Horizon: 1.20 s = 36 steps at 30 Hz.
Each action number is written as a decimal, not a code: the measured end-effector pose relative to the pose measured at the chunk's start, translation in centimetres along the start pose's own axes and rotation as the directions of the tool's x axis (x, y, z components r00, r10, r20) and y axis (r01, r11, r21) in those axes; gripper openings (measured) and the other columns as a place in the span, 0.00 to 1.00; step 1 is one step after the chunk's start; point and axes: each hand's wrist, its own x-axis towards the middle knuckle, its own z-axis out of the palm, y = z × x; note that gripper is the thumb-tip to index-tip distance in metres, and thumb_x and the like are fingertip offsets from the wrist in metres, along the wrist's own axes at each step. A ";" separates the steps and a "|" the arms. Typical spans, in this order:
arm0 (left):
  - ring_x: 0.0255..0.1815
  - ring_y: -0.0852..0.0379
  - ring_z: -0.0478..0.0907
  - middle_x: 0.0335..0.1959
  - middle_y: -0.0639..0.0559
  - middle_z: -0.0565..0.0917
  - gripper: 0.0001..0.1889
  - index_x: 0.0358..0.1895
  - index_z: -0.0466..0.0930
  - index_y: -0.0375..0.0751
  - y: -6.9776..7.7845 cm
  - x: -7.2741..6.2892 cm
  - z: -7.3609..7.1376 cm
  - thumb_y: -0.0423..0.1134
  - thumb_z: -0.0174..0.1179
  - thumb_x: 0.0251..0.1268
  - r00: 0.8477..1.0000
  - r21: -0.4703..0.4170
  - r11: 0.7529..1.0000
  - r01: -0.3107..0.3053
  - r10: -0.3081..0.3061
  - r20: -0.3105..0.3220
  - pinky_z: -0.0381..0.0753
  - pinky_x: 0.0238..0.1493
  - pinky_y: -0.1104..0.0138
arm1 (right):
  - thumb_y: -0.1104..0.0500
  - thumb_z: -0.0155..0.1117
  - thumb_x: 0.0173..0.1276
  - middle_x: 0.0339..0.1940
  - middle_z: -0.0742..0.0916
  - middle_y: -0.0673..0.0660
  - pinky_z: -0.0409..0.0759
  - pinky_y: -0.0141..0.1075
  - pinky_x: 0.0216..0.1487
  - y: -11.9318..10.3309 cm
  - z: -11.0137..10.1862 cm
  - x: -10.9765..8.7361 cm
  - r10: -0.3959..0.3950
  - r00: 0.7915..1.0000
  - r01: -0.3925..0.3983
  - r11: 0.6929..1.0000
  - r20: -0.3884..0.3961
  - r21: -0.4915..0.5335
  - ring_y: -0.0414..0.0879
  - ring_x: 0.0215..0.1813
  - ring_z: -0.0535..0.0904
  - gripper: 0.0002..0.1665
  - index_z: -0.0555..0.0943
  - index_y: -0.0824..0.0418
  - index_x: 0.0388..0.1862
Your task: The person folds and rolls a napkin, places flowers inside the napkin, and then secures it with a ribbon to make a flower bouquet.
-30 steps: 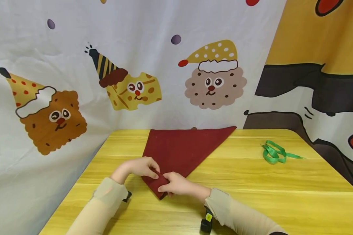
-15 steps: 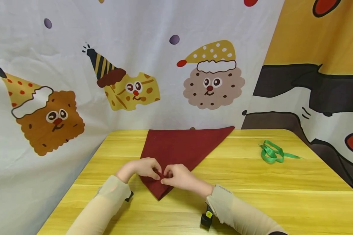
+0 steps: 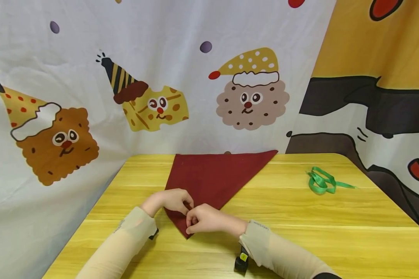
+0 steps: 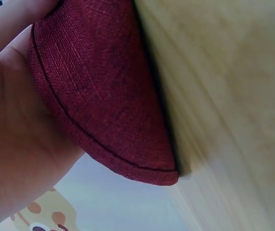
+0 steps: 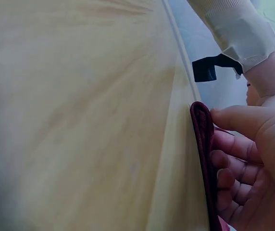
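A dark red cloth napkin (image 3: 213, 174) lies folded on the table, with straight sides and a point at the far right. My left hand (image 3: 176, 199) pinches the cloth near its left side, thumb and index finger meeting over it. In the left wrist view a stitched hem (image 4: 96, 153) curves beside the palm. Close by, my right hand (image 3: 207, 219) has its thumb and curled fingers on the near folded end. The right wrist view shows the rolled fold (image 5: 203, 127) edge-on, thumb at its top and fingertips against its side. Part of the near corner is hidden by the right hand.
A loosely looped green ribbon (image 3: 321, 182) lies at the right of the wooden table (image 3: 300, 217). Behind it hangs a white curtain (image 3: 202, 19) with cartoon biscuits. A black wrist-camera mount (image 3: 241, 261) sits under the right sleeve.
My right hand rose along the fold beside the left fingers, then came back down toward the near corner. The left hand stays on the cloth, shifted slightly right.
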 end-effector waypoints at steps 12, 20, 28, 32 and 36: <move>0.36 0.58 0.74 0.35 0.55 0.79 0.13 0.48 0.81 0.44 -1.3 -2.2 -1.1 0.31 0.64 0.61 0.988 -0.121 0.984 0.133 -0.141 -0.058 0.75 0.38 0.63 | 0.55 0.71 0.59 0.13 0.74 0.39 0.65 0.24 0.22 0.0 -0.1 -0.4 0.092 0.996 -0.092 0.996 -0.022 0.020 0.31 0.17 0.66 0.11 0.79 0.51 0.21; 0.26 0.61 0.70 0.26 0.55 0.75 0.08 0.42 0.75 0.41 -2.1 -2.8 -1.0 0.25 0.58 0.64 0.996 -0.196 0.977 0.081 -0.089 -0.029 0.69 0.28 0.69 | 0.55 0.73 0.58 0.11 0.73 0.41 0.65 0.25 0.22 0.2 -0.5 -0.5 0.140 0.990 -0.140 0.990 -0.019 0.017 0.32 0.16 0.66 0.13 0.77 0.51 0.20; 0.22 0.63 0.63 0.25 0.55 0.76 0.07 0.34 0.81 0.36 -2.5 -2.8 -1.1 0.24 0.55 0.66 0.998 -0.257 0.964 0.064 -0.061 0.021 0.67 0.29 0.70 | 0.52 0.73 0.58 0.13 0.73 0.40 0.65 0.24 0.23 0.5 -0.1 -0.6 0.121 0.993 -0.121 0.993 -0.013 0.012 0.32 0.18 0.67 0.14 0.76 0.49 0.19; 0.25 0.62 0.65 0.28 0.53 0.79 0.07 0.34 0.82 0.37 -2.4 -2.8 -1.1 0.24 0.55 0.65 0.996 -0.244 0.966 0.090 -0.086 0.026 0.68 0.31 0.69 | 0.49 0.74 0.57 0.12 0.73 0.39 0.65 0.24 0.24 0.6 0.1 -0.6 0.109 0.994 -0.109 0.994 -0.023 -0.013 0.32 0.18 0.66 0.16 0.76 0.48 0.19; 0.24 0.61 0.66 0.27 0.53 0.79 0.08 0.34 0.83 0.39 -2.2 -2.8 -0.7 0.24 0.57 0.64 0.993 -0.203 0.972 0.116 -0.117 0.007 0.69 0.30 0.69 | 0.49 0.74 0.56 0.13 0.73 0.39 0.65 0.24 0.24 0.5 0.2 -0.6 0.111 0.993 -0.111 0.994 -0.031 -0.020 0.32 0.18 0.66 0.16 0.75 0.48 0.19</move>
